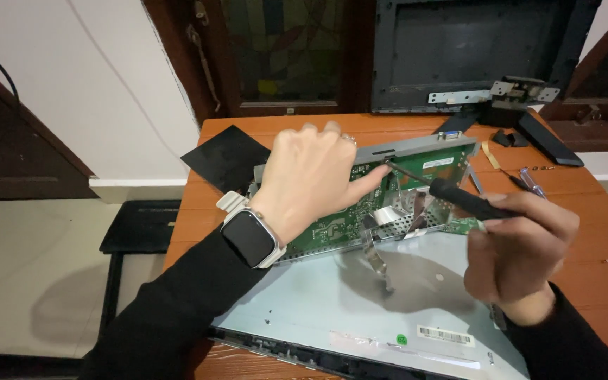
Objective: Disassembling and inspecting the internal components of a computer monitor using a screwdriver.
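Left hand point(311, 179) lies open on the green circuit board point(360, 211), propped atop the grey panel point(388, 302), covering its left part. Right hand point(518, 250) grips a black screwdriver point(452, 195); tip at the board's upper edge, screw indistinct. Panel's bottom cut off.

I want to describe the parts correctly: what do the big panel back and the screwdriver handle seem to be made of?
Panel back: apparently sheet metal, dull silver-grey with soft reflections. Screwdriver handle, gripped by the right hand: matte black, probably plastic or rubber; the look leaves it open.
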